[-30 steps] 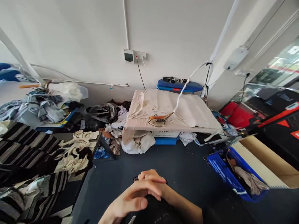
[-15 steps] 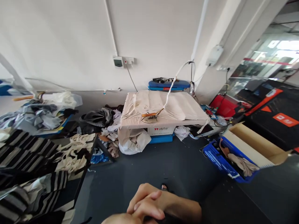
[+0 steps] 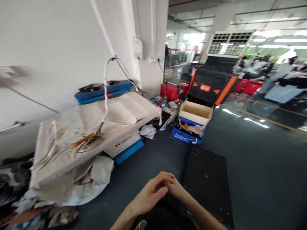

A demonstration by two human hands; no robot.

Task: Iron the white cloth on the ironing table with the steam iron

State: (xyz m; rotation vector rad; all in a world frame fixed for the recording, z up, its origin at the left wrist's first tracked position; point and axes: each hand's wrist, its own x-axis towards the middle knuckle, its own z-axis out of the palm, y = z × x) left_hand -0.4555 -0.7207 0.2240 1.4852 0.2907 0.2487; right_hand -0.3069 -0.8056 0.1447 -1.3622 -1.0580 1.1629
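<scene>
A: What's the biggest piece there?
B: The cloth-covered table, standing along the wall. A blue ironing board sits behind its back edge.
A: And on the floor?
B: A black mat with a red spot; in this view its left edge runs just beside the hands. Beyond its far edge stands a blue basket of cloth, right against an open cardboard box.
A: Where's the iron?
B: On the table, at the front edge, well in from both corners.
A: The hands?
B: Touching each other, in front of the body. The left hand is half open, fingers curved over the right hand, thumb apart.
A: And the right one's fingers?
B: Mostly hidden; I can't tell how far they're bent or what they hold.
</scene>
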